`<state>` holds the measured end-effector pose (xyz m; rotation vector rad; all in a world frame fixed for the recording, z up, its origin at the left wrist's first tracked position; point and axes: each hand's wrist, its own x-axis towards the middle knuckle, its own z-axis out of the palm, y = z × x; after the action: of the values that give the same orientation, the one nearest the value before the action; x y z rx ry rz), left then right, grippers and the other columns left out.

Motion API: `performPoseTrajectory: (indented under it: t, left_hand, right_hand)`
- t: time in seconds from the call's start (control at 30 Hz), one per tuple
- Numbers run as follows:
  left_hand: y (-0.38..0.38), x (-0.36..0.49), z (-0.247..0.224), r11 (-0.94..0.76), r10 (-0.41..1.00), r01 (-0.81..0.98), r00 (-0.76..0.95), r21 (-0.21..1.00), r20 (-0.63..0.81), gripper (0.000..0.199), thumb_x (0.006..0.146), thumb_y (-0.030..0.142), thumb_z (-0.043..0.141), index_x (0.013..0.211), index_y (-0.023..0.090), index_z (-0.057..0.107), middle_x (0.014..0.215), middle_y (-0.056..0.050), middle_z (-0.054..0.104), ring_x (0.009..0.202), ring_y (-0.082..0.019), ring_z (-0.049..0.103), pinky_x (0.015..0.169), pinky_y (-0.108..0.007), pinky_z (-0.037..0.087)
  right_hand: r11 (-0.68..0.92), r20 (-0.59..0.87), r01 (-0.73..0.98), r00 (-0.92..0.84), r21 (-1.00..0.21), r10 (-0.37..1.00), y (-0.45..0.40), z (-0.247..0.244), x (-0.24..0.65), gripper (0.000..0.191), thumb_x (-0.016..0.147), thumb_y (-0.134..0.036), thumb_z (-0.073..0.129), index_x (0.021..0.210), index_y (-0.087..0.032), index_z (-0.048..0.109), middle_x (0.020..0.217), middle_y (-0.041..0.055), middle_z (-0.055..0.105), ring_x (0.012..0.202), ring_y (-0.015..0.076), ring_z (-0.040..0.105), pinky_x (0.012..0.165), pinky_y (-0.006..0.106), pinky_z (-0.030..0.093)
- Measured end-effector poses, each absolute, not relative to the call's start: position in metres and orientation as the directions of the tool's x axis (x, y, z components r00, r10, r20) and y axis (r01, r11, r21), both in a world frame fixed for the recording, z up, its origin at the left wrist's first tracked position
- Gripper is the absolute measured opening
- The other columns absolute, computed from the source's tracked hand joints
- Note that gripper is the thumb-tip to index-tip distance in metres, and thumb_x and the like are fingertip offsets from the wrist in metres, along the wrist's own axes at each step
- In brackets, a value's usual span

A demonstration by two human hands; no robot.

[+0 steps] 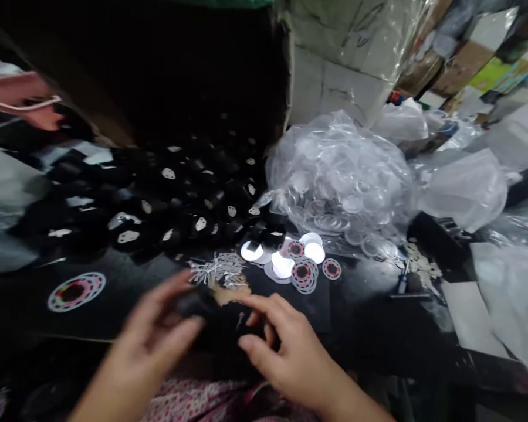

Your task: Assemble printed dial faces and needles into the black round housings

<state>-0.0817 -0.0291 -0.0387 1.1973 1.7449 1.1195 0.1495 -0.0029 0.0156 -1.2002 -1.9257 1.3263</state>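
My left hand (158, 328) is closed around a small black part (196, 302), blurred by motion. To its right, my right hand (281, 343) has its thumb and index finger apart, with the other fingers curled. A small silver pin (240, 319) shows in the gap by its fingertips; I see no finger gripping it. Just beyond the hands lie a pile of metal pins (220, 268) and a torn brown piece (231, 294). Behind my right hand are white discs (283, 265) and printed ring discs (305, 275).
Many black parts with silver plates (201, 224) are heaped at the back left. A clear plastic bag (341, 170) of transparent discs stands at the back right. More ring discs (77, 291) lie at the left. Small pale pieces (422, 266) and a white sheet (473, 316) are at the right.
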Motion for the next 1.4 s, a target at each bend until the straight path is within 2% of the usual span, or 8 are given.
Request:
performPoseTrajectory:
  t: [0.17, 0.3, 0.4, 0.77, 0.9, 1.03, 1.27, 1.4]
  left_hand:
    - [-0.039, -0.028, -0.06, 0.253, 0.954, -0.024, -0.16, 0.967, -0.254, 0.031, 0.071, 0.048, 0.077, 0.1, 0.037, 0.071, 0.118, -0.005, 0.071, 0.119, -0.037, 0.063, 0.098, -0.053, 0.059]
    - [-0.033, -0.015, -0.046, 0.417, 0.858, -0.41, -0.117, 0.811, -0.5, 0.03, 0.074, 0.053, 0.078, 0.091, 0.031, 0.067, 0.102, -0.004, 0.071, 0.082, -0.027, 0.072, 0.069, -0.043, 0.066]
    - [-0.034, -0.003, -0.026, 0.49, 0.814, -0.526, -0.01, 0.695, -0.581, 0.043, 0.075, 0.053, 0.079, 0.107, 0.026, 0.069, 0.111, -0.006, 0.072, 0.082, -0.024, 0.073, 0.075, -0.039, 0.065]
    - [-0.026, 0.007, -0.019, 0.294, 0.867, -0.717, -0.077, 0.632, -0.492, 0.039, 0.089, 0.048, 0.07, 0.12, 0.025, 0.07, 0.124, -0.006, 0.073, 0.113, -0.024, 0.069, 0.097, -0.032, 0.057]
    - [-0.028, 0.013, -0.02, 0.236, 0.901, -0.724, -0.088, 0.648, -0.426, 0.037, 0.084, 0.049, 0.074, 0.114, 0.026, 0.075, 0.121, -0.004, 0.075, 0.114, -0.024, 0.069, 0.098, -0.031, 0.057]
    - [-0.032, 0.011, -0.021, 0.202, 0.895, -0.724, -0.138, 0.66, -0.425, 0.04, 0.084, 0.052, 0.073, 0.116, 0.027, 0.074, 0.118, -0.006, 0.076, 0.122, -0.027, 0.064, 0.103, -0.035, 0.054]
    - [-0.03, 0.017, -0.019, 0.336, 0.842, -0.638, -0.126, 0.692, -0.525, 0.044, 0.078, 0.05, 0.08, 0.116, 0.028, 0.075, 0.137, -0.005, 0.066, 0.131, -0.031, 0.057, 0.101, -0.04, 0.056]
    - [-0.035, 0.016, -0.03, 0.411, 0.845, -0.573, -0.052, 0.709, -0.532, 0.047, 0.077, 0.052, 0.08, 0.12, 0.036, 0.073, 0.136, -0.001, 0.067, 0.136, -0.028, 0.053, 0.115, -0.037, 0.042]
  right_hand:
    - [0.213, -0.054, 0.479, -0.483, -0.852, 0.874, 0.015, 0.017, 0.179, 0.031, 0.095, -0.026, 0.057, 0.125, -0.023, 0.066, 0.098, 0.0037, 0.063, 0.082, 0.0148, 0.06, 0.077, 0.028, 0.05]
    - [0.168, -0.07, 0.83, -0.24, -0.532, 0.968, 0.042, 0.005, 0.206, 0.041, 0.092, -0.029, 0.066, 0.132, -0.019, 0.06, 0.116, 0.0124, 0.061, 0.103, 0.0276, 0.06, 0.092, 0.045, 0.047]
    - [0.155, -0.087, 0.911, -0.203, -0.383, 0.975, 0.053, -0.006, 0.209, 0.039, 0.09, -0.027, 0.068, 0.126, -0.018, 0.062, 0.122, 0.0152, 0.059, 0.115, 0.0343, 0.057, 0.097, 0.052, 0.044]
    - [0.16, -0.018, 0.412, -0.396, -0.897, 0.918, 0.037, 0.001, 0.189, 0.029, 0.094, -0.013, 0.051, 0.117, -0.022, 0.066, 0.11, 0.0056, 0.067, 0.105, 0.0184, 0.063, 0.094, 0.034, 0.048]
    - [0.037, -0.095, 0.3, -0.414, -0.953, 0.905, 0.028, 0.003, 0.173, 0.04, 0.088, -0.015, 0.058, 0.128, -0.022, 0.059, 0.107, 0.0042, 0.063, 0.093, 0.0154, 0.062, 0.085, 0.031, 0.05]
    - [-0.164, -0.21, 0.176, -0.291, -0.971, 0.933, 0.024, -0.005, 0.17, 0.014, 0.086, -0.027, 0.065, 0.096, -0.02, 0.059, 0.085, -0.0007, 0.061, 0.075, 0.0138, 0.059, 0.072, 0.028, 0.05]
    - [0.154, 0.072, 0.288, -0.276, -0.945, 0.958, 0.023, 0.008, 0.172, 0.021, 0.095, -0.02, 0.057, 0.111, -0.025, 0.071, 0.095, 0.0012, 0.064, 0.088, 0.0135, 0.061, 0.083, 0.028, 0.049]
    - [0.143, 0.033, 0.331, -0.316, -0.933, 0.948, 0.021, 0.015, 0.162, 0.017, 0.093, -0.016, 0.059, 0.106, -0.023, 0.068, 0.093, 0.0007, 0.062, 0.086, 0.0132, 0.06, 0.079, 0.027, 0.048]
